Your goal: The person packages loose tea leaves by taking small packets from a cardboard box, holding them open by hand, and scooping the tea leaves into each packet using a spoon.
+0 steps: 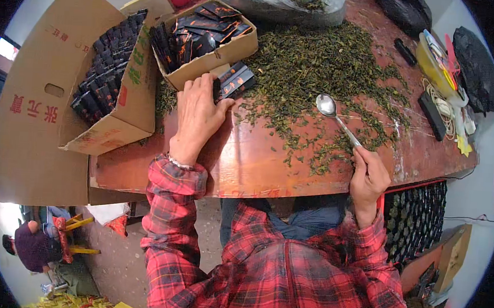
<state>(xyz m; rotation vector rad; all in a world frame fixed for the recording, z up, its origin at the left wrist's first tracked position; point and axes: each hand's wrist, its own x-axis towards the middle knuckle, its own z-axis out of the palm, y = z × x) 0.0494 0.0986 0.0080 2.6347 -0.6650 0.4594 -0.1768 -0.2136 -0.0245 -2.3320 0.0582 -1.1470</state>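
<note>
My right hand [369, 177] grips the handle of a metal spoon [326, 105], whose bowl rests over the loose dried tea leaves [316, 61] and looks bare. At the front of a small cardboard box, my left hand [197, 111] has its thumb and fingers around the near end of some black packets [238, 80] with orange marks. How many packets it touches is hidden by the fingers. The small cardboard box [216, 57] holds many more flat black packets [210, 25].
A larger open carton [137, 120] on the left holds rows of upright black packets [110, 67]. A clear plastic bag [274, 4] with tea stands at the back. On the right are a yellow container [434, 61], black bags [479, 73] and a cable. Another person [37, 245] is at lower left.
</note>
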